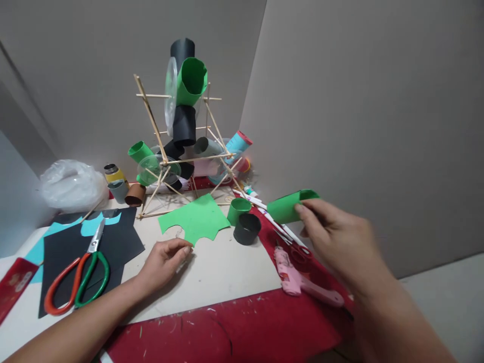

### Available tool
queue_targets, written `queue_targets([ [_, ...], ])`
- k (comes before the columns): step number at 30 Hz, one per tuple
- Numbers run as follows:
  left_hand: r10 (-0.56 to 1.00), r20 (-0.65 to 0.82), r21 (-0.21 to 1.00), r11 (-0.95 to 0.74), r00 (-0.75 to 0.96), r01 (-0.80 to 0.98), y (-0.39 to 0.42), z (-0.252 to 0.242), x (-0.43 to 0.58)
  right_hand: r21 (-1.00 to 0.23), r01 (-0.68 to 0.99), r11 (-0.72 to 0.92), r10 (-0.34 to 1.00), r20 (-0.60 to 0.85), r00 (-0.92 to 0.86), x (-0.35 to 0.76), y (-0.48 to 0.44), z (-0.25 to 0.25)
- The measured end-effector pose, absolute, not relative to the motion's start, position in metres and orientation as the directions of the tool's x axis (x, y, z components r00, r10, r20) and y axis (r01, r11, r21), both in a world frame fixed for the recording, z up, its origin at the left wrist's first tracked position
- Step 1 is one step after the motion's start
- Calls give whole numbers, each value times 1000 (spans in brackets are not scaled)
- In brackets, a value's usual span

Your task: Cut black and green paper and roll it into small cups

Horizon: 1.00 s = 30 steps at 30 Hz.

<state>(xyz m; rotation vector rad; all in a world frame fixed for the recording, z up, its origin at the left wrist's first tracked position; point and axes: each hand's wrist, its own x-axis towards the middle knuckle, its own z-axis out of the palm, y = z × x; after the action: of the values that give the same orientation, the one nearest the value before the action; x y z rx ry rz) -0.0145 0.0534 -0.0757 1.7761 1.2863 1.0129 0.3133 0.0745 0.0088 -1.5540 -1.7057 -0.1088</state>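
Observation:
My right hand (336, 242) pinches a curled strip of green paper (289, 206) and holds it above the red mat, to the right of the model. My left hand (164, 262) rests on the table with its fingers curled, fingertips touching the lower edge of a cut green paper sheet (196, 217). Behind the sheet stands a wheel-like model (181, 136) of wooden sticks with green and black paper cups and clear discs. A green paper ring (239, 208) and a black paper ring (247, 228) stand between the sheet and my right hand.
Scissors (77, 275) with red and green handles lie on black paper (124, 239) at the left. A pink glue gun (298, 280) lies on the red mat (234, 333) under my right hand. A plastic bag (71, 184), small bottles and paper rolls stand at the back left. Cardboard walls close off the back.

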Motion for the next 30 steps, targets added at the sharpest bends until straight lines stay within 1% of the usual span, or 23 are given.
queue_targets([
  [2,956,181,854,-269,231,446,53,-77,-14,-310,941,139,878,478,28,321,90,-3],
  [3,953,180,843,-277,243,461,53,-78,-14,-249,961,123,914,406,-12,322,97,-8],
  [5,948,181,825,-291,262,485,53,-79,-14,-215,966,143,936,347,-61,320,110,-18],
  [8,938,197,795,-324,287,514,53,-81,-15,-213,959,185,943,312,-113,312,123,-26],
  [12,932,218,788,-342,288,511,53,-80,-15,-259,936,239,931,334,-146,312,127,-26],
  [17,930,238,803,-350,280,481,53,-76,-13,-348,905,245,910,404,-91,329,108,-23],
  [22,936,232,816,-336,267,471,53,-75,-12,-433,866,252,911,407,-62,337,82,-25],
  [25,936,229,811,-335,267,479,53,-75,-12,-468,844,260,900,435,-36,327,65,-23],
  [27,934,228,802,-340,275,491,53,-76,-13,-501,810,304,889,454,-53,313,52,-20],
  [30,932,221,782,-346,288,519,53,-77,-13,-562,727,395,886,442,-139,294,35,-14],
])
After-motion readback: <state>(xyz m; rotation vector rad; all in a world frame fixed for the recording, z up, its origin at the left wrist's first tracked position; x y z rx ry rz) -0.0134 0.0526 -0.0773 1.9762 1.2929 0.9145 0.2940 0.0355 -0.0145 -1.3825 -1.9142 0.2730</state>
